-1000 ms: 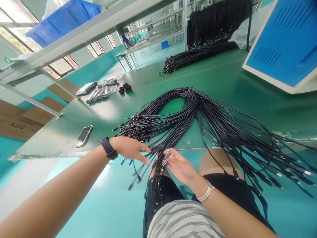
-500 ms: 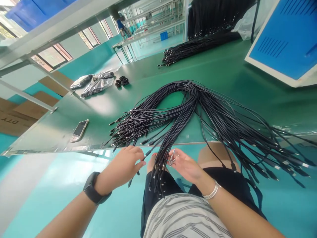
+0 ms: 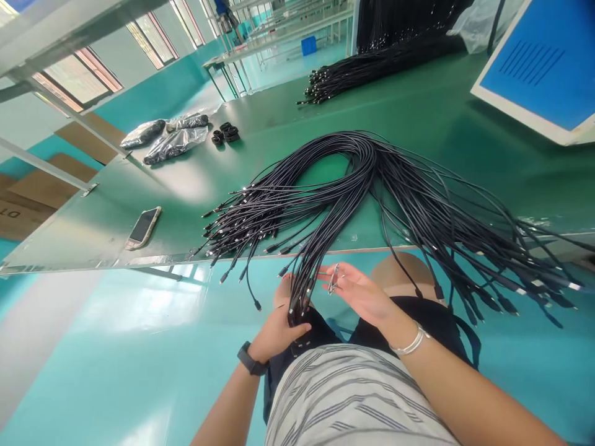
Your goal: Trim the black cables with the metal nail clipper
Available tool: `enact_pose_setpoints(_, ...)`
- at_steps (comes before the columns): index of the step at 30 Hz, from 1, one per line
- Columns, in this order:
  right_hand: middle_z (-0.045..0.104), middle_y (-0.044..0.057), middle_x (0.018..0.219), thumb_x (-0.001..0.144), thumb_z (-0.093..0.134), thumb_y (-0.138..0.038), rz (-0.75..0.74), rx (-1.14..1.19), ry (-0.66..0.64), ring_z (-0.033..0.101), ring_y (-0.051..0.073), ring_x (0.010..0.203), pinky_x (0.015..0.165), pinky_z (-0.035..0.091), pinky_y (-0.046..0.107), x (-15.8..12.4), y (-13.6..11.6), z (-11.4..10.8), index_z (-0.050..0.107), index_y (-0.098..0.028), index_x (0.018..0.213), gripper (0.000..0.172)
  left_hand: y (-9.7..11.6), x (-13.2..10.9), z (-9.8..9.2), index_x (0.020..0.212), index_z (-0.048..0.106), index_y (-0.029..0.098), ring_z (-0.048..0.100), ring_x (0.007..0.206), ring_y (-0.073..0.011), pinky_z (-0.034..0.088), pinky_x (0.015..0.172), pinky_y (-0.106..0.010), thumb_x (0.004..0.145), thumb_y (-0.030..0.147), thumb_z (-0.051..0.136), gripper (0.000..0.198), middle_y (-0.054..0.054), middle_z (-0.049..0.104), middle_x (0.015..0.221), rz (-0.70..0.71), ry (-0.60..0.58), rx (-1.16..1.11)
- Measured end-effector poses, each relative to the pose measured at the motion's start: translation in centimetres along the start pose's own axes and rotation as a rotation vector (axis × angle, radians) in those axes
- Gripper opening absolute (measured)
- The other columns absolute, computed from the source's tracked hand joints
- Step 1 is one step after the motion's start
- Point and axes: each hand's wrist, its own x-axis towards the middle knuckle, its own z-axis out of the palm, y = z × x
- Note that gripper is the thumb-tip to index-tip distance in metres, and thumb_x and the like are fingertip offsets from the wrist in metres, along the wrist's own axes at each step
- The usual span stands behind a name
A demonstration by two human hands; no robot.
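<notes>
A thick bunch of black cables (image 3: 325, 210) with small metal-tipped plugs loops across the green table and hangs over its front edge. At the hanging plug ends, my left hand (image 3: 281, 328), with a black watch on the wrist, is closed around them; its fingers are partly hidden behind the cables. My right hand (image 3: 362, 294) is just right of the same strand, fingers loosely curled and tips close to the cables. In it sits a small silver metal tool (image 3: 333, 279) with thin looped parts, too small to name surely.
On the green table (image 3: 260, 114) lie a phone (image 3: 144, 228), plastic-bagged black items (image 3: 176, 144), small black coils (image 3: 225, 133) and another cable bundle (image 3: 334, 83). A blue-and-white box (image 3: 534, 68) stands at the right. Cable ends overhang the front edge.
My left hand has moved right and down from a single cable at the left to the hanging plug ends. My right hand has shifted slightly up and right. The view has tilted slightly.
</notes>
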Motion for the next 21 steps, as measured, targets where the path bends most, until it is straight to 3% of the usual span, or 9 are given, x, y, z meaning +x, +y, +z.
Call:
enact_pose_setpoints(2, 0.063, 0.009, 0.126, 0.079, 0.075, -0.043, 0.009, -0.04, 0.05, 0.056, 0.028, 0.121, 0.103, 0.04, 0.044, -0.7, 0.0, -0.9, 0.068, -0.024, 0.098, 0.027, -0.7, -0.7, 0.2, 0.09, 0.068, 0.023, 0.068, 0.093, -0.0304, 0.056, 0.078, -0.041, 0.077, 0.049, 0.068, 0.029, -0.009, 0.072, 0.091, -0.02, 0.017, -0.128)
enact_pose_setpoints(5, 0.064, 0.009, 0.123, 0.079, 0.075, -0.045, 0.024, -0.081, 0.112, 0.06, 0.027, 0.115, 0.098, 0.043, 0.044, -1.5, 0.5, -1.7, 0.068, -0.024, 0.098, 0.029, -1.2, -2.0, -0.1, 0.086, 0.064, 0.022, 0.068, 0.098, -0.0264, 0.056, 0.078, -0.036, 0.081, 0.049, 0.063, 0.028, -0.009, 0.07, 0.106, -0.035, 0.021, -0.322)
enact_pose_setpoints(7, 0.066, 0.009, 0.118, 0.078, 0.076, -0.045, 0.038, -0.101, 0.126, 0.062, 0.027, 0.11, 0.094, 0.045, 0.043, -1.9, 0.9, -1.6, 0.069, -0.024, 0.097, 0.03, -0.8, -2.9, -0.1, 0.094, 0.062, 0.021, 0.07, 0.081, -0.0214, 0.056, 0.067, -0.032, 0.084, 0.052, 0.058, 0.032, -0.01, 0.071, 0.105, -0.06, -0.003, -0.414)
enact_pose_setpoints(9, 0.067, 0.01, 0.113, 0.075, 0.078, -0.046, 0.054, -0.118, 0.126, 0.064, 0.026, 0.104, 0.089, 0.048, 0.042, -2.2, 1.3, -1.0, 0.07, -0.022, 0.094, 0.032, -0.1, -3.9, 0.4, 0.107, 0.057, 0.022, 0.066, 0.057, -0.0153, 0.051, 0.052, -0.027, 0.09, 0.054, 0.05, 0.037, -0.008, 0.072, 0.091, -0.101, -0.019, -0.501)
enact_pose_setpoints(11, 0.068, 0.01, 0.108, 0.071, 0.08, -0.048, 0.059, -0.132, 0.131, 0.065, 0.026, 0.1, 0.084, 0.05, 0.038, -2.5, 1.4, -0.2, 0.072, -0.021, 0.092, 0.035, 0.7, -4.7, 1.5, 0.113, 0.052, 0.023, 0.063, 0.05, -0.0125, 0.047, 0.047, -0.023, 0.092, 0.053, 0.048, 0.037, -0.007, 0.073, 0.087, -0.16, -0.005, -0.642)
enact_pose_setpoints(16, 0.064, 0.001, 0.08, 0.069, 0.083, -0.037, 0.022, -0.161, 0.262, 0.061, 0.015, 0.076, 0.071, 0.05, 0.029, -4.0, 0.8, 1.1, 0.073, -0.021, 0.091, 0.029, 1.8, -5.4, 5.6, 0.093, 0.056, 0.018, 0.068, 0.056, -0.0145, 0.052, 0.051, -0.023, 0.083, 0.045, 0.068, 0.031, -0.012, 0.076, 0.091, -0.244, 0.028, -0.911)
enact_pose_setpoints(21, 0.065, 0.002, 0.082, 0.072, 0.082, -0.032, -0.017, -0.156, 0.407, 0.058, 0.013, 0.07, 0.059, 0.045, 0.025, -7.2, -0.4, 1.8, 0.071, -0.02, 0.098, 0.03, 2.5, -5.0, 8.5, 0.09, 0.06, 0.015, 0.067, 0.056, -0.0123, 0.053, 0.054, -0.021, 0.077, 0.036, 0.077, 0.03, -0.007, 0.073, 0.075, -0.288, -0.026, -0.996)
